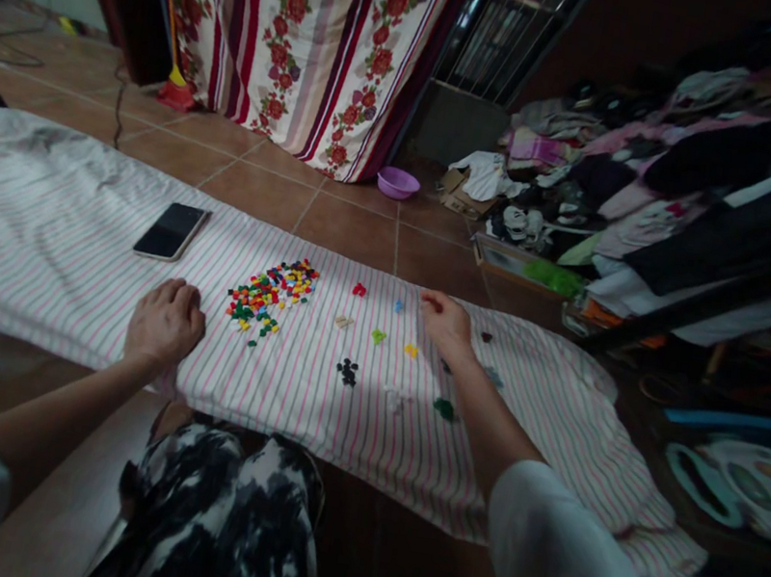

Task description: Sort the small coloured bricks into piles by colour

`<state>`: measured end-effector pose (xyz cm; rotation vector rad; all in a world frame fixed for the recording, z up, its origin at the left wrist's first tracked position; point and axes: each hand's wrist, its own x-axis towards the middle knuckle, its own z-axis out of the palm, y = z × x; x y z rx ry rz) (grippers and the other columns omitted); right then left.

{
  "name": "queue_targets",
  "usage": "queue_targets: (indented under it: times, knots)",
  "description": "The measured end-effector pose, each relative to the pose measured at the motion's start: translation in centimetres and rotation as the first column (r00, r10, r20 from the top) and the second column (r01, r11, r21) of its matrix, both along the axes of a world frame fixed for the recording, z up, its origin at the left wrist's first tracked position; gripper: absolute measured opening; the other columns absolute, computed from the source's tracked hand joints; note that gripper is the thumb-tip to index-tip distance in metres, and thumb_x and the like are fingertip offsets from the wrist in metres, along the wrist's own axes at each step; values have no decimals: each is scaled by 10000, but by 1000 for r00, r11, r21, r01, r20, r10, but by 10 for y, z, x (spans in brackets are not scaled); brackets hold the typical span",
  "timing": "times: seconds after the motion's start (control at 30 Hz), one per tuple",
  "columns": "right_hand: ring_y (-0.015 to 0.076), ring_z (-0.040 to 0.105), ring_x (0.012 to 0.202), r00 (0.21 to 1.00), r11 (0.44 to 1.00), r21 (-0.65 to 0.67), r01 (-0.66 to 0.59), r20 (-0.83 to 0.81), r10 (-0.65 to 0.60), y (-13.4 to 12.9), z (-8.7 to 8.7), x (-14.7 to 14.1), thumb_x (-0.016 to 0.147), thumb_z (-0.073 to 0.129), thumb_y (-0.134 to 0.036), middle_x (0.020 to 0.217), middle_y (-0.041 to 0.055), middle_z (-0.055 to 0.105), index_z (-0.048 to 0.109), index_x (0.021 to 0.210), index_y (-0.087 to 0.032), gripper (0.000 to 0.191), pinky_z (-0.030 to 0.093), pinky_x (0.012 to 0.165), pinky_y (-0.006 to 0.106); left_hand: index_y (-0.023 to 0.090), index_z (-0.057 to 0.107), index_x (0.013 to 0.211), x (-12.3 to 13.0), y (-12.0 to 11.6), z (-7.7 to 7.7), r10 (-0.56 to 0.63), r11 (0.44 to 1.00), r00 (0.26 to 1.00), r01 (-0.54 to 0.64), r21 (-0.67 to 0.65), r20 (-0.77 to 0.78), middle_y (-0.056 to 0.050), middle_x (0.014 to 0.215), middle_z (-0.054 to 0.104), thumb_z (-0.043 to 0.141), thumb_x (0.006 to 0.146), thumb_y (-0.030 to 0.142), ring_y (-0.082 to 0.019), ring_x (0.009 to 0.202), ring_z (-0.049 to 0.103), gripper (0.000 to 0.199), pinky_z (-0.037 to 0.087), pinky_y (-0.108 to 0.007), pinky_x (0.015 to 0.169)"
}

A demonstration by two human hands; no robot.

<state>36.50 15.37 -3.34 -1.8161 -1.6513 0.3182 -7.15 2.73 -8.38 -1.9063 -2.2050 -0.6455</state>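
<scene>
My left hand (168, 320) rests on the striped cloth with its fingers curled in, and I see nothing in it. Right of it lies a pile of small multicoloured beads (269, 295). My right hand (448, 326) is over the far edge of the cloth, thumb and fingers pinched together; whatever is between them is too small to make out. Close by it are blue beads (398, 306) and yellow beads (411, 350). Other single-colour groups include red beads (360, 290), beige beads (343, 322), lime beads (378, 336), black beads (347, 371), white beads (395, 399) and dark green beads (444, 408).
A phone (171, 231) lies on the striped cloth (59, 227) at the left. Brown beads (487, 338) are beyond my right wrist. Past the cloth are a floral curtain (300, 41), a purple basin (397, 183) on the tiled floor, and heaped clothes (616, 169).
</scene>
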Motion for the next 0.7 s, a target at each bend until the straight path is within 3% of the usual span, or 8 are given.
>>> queue_targets:
  times: [0.17, 0.37, 0.57, 0.7]
  knots:
    - [191, 687, 975, 971, 971, 1, -240, -21, 240, -4, -4, -66, 802, 527, -128, 1033, 36, 760, 760, 955, -215, 292, 511, 946, 330, 130, 619, 1037, 2, -1, 2, 11, 1000, 999, -11, -8, -33, -201, 1222, 620, 391, 857, 261, -334, 1161, 563, 319, 435, -462, 980]
    - [180, 686, 935, 878, 877, -36, -479, -4, 479, -11, -14, -128, 821, 548, -103, 977, 30, 758, 764, 936, -207, 266, 512, 900, 306, 134, 625, 1053, 2, 0, 0, 14, 1000, 999, -14, 23, -32, -192, 1218, 626, 404, 866, 255, -325, 1175, 557, 314, 431, -457, 983]
    - [172, 667, 915, 824, 826, -31, -563, 58, 564, -14, -28, -160, 824, 552, -76, 950, 39, 740, 766, 928, -206, 270, 495, 886, 295, 125, 631, 1055, 3, -1, 0, 25, 1000, 999, -25, 16, -27, -188, 1249, 623, 413, 872, 233, -326, 1189, 558, 304, 431, -464, 997]
    - [169, 650, 899, 820, 825, -46, -563, 90, 565, -17, -33, -171, 831, 547, -72, 950, 43, 717, 765, 973, -211, 295, 488, 874, 287, 122, 632, 1066, 4, -2, 0, 32, 999, 999, -32, 15, -14, -192, 1268, 616, 431, 870, 229, -334, 1216, 548, 300, 434, -465, 999]
